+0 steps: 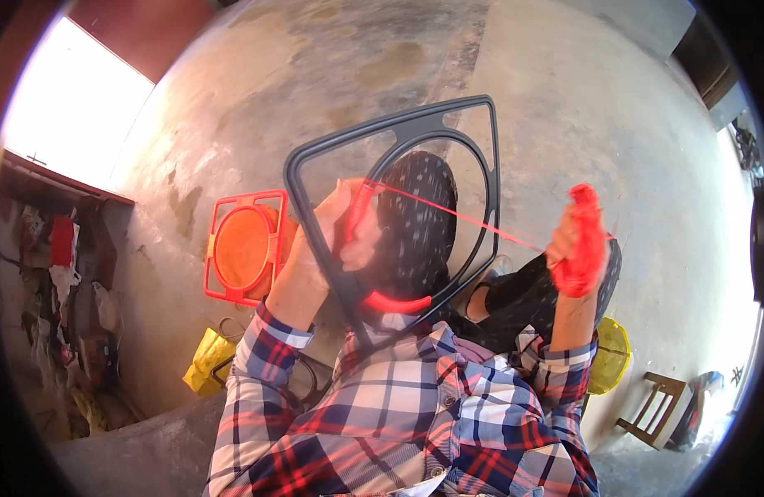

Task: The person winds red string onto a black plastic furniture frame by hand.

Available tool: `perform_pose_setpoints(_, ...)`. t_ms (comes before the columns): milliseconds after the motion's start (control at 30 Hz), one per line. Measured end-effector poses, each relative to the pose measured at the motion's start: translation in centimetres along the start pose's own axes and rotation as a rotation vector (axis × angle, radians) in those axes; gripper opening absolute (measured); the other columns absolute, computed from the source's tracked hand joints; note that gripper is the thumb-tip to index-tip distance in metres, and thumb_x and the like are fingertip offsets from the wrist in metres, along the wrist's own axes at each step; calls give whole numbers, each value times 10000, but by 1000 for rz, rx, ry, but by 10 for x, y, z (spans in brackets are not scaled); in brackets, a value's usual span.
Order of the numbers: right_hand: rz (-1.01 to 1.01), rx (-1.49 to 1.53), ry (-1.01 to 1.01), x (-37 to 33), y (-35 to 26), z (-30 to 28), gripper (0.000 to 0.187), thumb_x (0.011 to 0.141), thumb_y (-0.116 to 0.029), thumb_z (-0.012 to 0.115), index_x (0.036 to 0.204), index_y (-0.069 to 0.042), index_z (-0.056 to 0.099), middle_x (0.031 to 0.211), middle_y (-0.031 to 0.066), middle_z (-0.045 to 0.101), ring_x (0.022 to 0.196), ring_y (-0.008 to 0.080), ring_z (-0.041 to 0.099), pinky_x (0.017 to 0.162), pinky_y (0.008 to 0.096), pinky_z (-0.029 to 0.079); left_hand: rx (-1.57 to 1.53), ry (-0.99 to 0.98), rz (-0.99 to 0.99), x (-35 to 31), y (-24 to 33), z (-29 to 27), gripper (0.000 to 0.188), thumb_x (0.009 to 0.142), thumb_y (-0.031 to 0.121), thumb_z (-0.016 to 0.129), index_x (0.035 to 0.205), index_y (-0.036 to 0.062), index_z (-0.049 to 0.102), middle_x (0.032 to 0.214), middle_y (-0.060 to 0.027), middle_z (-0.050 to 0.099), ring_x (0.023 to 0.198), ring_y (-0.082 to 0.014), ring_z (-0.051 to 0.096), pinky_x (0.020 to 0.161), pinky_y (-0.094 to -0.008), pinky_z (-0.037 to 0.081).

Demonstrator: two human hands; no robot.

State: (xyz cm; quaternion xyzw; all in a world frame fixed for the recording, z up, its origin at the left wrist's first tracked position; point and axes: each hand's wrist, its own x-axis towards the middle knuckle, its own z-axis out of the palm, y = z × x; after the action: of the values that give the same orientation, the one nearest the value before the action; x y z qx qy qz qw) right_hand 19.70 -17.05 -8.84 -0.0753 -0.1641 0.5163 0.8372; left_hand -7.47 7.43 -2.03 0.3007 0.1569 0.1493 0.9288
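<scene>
My left hand grips a dark grey frame, four-sided outside with a round ring inside, held tilted above my lap. Its fingers are closed around the left of the ring. Red wrapping covers the ring's lower and left part. A thin red strip runs taut from the ring near my left hand across to the right. At its other end, my right hand is closed on a bunched red bundle, out to the right of the frame. Motion blurs both hands somewhat.
Left of my forearm sits a red frame with an orange round centre. A yellow bag lies below it. On the right are a yellow container and a small wooden stool. Cloths hang at the far left.
</scene>
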Motion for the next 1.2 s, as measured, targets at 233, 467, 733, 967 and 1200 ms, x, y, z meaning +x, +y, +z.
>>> perform_pose_setpoints(233,-26,-138,717,-5,49,11,266,908,-270,651,1052,-57,584,834,56,655,678,161,654,597,309,568,95,151,-123,6,-2,14,472,1013,468,364,916,43,544,542,2,400,350,-87,328,289,-224,270)
perform_pose_setpoints(467,-16,-170,663,-8,47,5,301,920,-291,635,1093,-51,581,895,57,650,703,151,655,610,293,568,104,154,-109,9,-8,19,437,1002,427,421,810,49,528,646,-43,447,473,-118,410,309,-212,297)
perform_pose_setpoints(733,-33,-571,557,-12,55,0,242,896,-165,669,1090,-35,604,917,40,656,742,96,630,674,234,525,65,124,-122,4,-9,15,421,978,382,474,867,-5,598,694,-78,499,516,-131,435,328,-228,295)
perform_pose_setpoints(967,288,-1631,290,6,107,2,353,883,-244,685,1098,15,577,871,47,632,754,80,573,661,274,484,244,-13,-10,-3,-17,45,435,980,287,512,1210,-79,562,829,-109,565,564,-109,469,417,-214,337)
perform_pose_setpoints(1200,111,-535,222,60,97,82,356,904,-261,661,1131,-1,574,1029,65,645,932,133,616,805,307,513,210,28,-3,-14,-45,74,366,935,202,602,1259,38,565,956,-188,629,626,-179,572,426,-222,379)
